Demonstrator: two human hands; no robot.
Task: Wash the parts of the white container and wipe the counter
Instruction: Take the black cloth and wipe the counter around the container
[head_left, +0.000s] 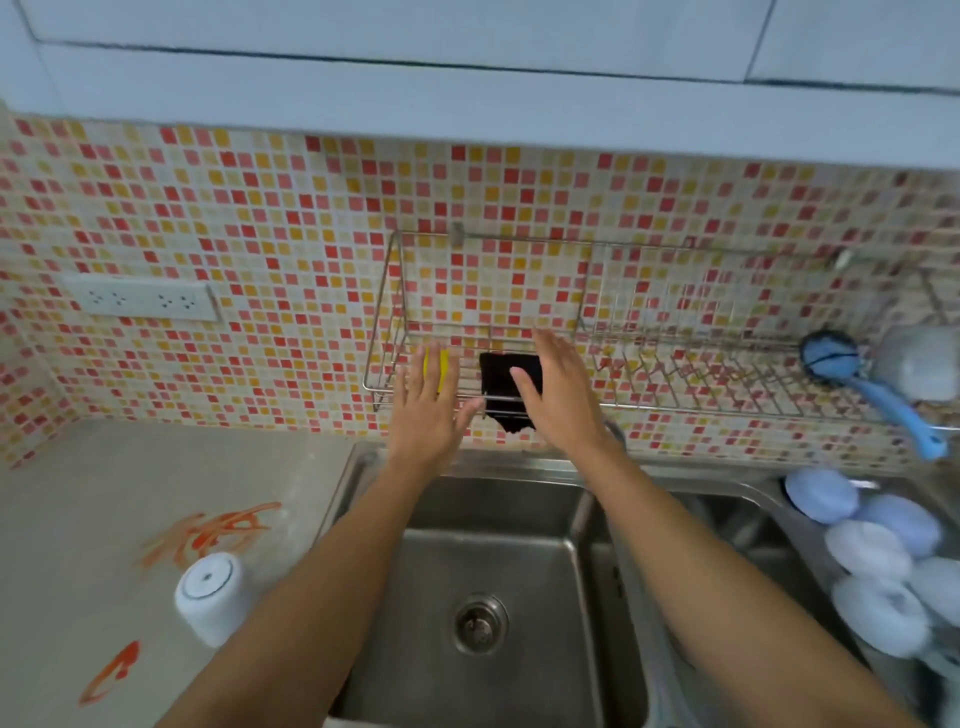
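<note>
A white container (212, 595) lies tilted on the grey counter (93, 519) left of the sink, its round end toward me. Orange-red smears (218, 530) stain the counter behind it and near the front edge. Both my arms reach over the steel sink (483, 551) to the wire wall rack (649, 364). My left hand (428, 402) is open, fingers spread, in front of a yellow sponge (441, 366) on the rack. My right hand (556, 392) is open too, its fingers over a black cloth (501, 384) hanging from the rack's front rail. Neither hand holds anything.
A blue dish brush (852, 374) and a pale cup (917, 364) sit at the rack's right end. Several white and pale blue round pieces (872, 551) fill the right basin. A wall socket (143, 300) is on the mosaic tiles at left. A cabinet hangs overhead.
</note>
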